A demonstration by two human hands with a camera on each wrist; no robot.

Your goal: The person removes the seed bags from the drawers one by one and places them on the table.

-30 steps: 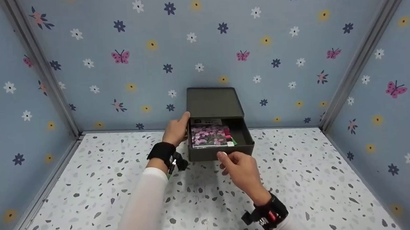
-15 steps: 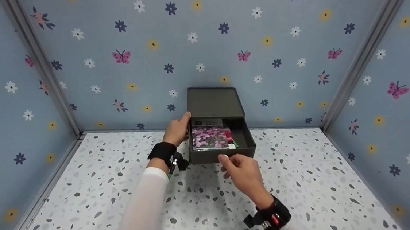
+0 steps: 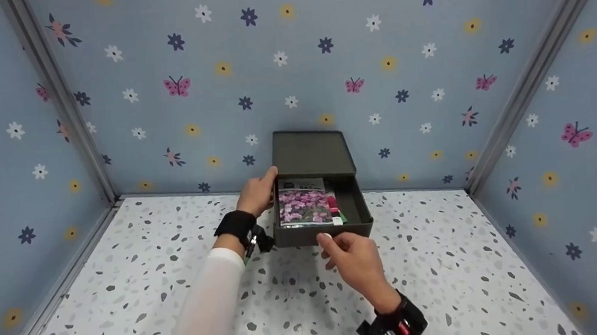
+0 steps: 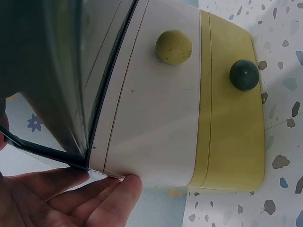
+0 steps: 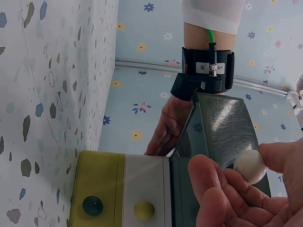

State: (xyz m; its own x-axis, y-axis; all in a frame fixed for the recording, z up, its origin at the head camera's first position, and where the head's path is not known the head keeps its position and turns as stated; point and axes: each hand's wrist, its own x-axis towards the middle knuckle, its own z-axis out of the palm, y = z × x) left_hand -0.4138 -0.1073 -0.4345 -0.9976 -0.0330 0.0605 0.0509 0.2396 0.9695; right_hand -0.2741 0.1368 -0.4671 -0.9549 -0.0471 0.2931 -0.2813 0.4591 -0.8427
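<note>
A small drawer unit point(image 3: 310, 153) with a dark green top stands against the back wall. Its dark green top drawer point(image 3: 296, 237) is pulled out. Inside lies a packet with a pink flower picture point(image 3: 304, 208), with red and green items partly hidden under it. My right hand point(image 3: 356, 259) pinches the drawer's white knob point(image 5: 250, 167) between thumb and fingers. My left hand point(image 3: 255, 194) rests on the unit's left side, thumb at the top edge and fingers extended along the side. Below are a white drawer point(image 4: 151, 109) with a yellow knob and a yellow drawer point(image 4: 234, 127) with a green knob, both closed.
The speckled white table point(image 3: 142, 286) reaches up to blue flowered panels point(image 3: 204, 52) at the back and both sides. Grey metal strips point(image 3: 536, 74) run along the corners. Each wrist carries a black strap point(image 3: 236, 225) with a camera.
The top drawer has slid slightly farther out toward me, with my right hand on its knob. More of the flower packet shows. My left hand stays at the unit's side.
</note>
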